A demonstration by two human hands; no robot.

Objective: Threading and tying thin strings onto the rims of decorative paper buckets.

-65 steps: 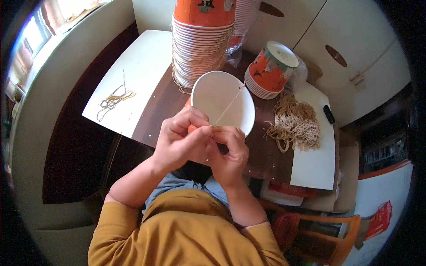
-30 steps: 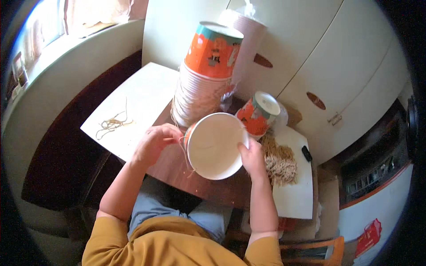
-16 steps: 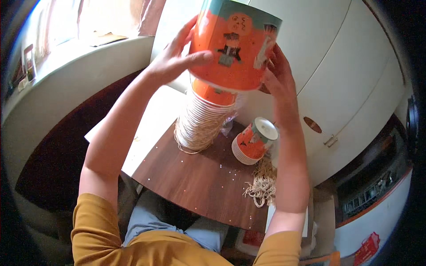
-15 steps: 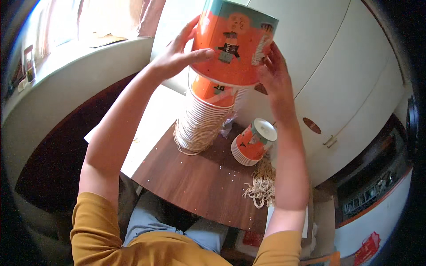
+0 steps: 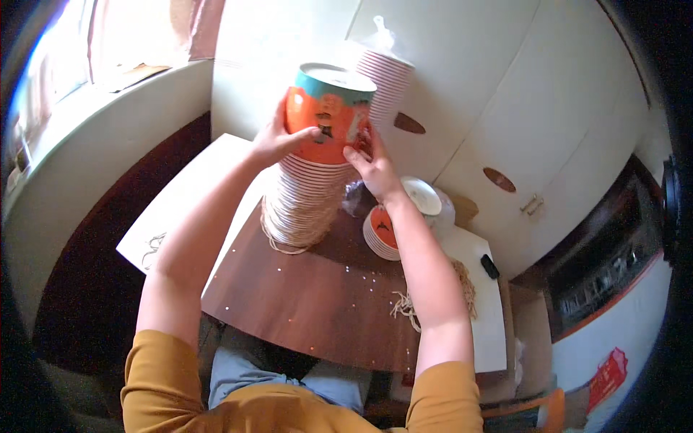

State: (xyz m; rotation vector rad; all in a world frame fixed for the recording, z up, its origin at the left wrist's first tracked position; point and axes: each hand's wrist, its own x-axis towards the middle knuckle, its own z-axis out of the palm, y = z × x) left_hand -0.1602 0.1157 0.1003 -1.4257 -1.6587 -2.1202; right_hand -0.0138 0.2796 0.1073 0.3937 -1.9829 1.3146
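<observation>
A paper bucket (image 5: 328, 119), orange with a teal band and small printed figures, is upside down on top of a tall stack of nested paper buckets (image 5: 307, 198). My left hand (image 5: 276, 142) grips its left side, thumb across the front. On the other side my right hand (image 5: 375, 169) is closed against the lower wall near the rim. The stack shows many pale rims, with cord loops gathered around its lower part. It stands on the brown tabletop (image 5: 317, 310). My right forearm partly covers a shorter stack of the same buckets (image 5: 381, 232).
A pile of beige cords (image 5: 465, 285) lies right of my forearm. A black object (image 5: 490, 267) sits at the white right edge. Behind stands another tall bucket stack (image 5: 386, 81) under clear plastic, against white cabinet doors (image 5: 491, 108). Small white bits dot the tabletop.
Both hands have brought the bucket down from above, onto the tall stack. My view has shifted, and the rear stack now shows.
</observation>
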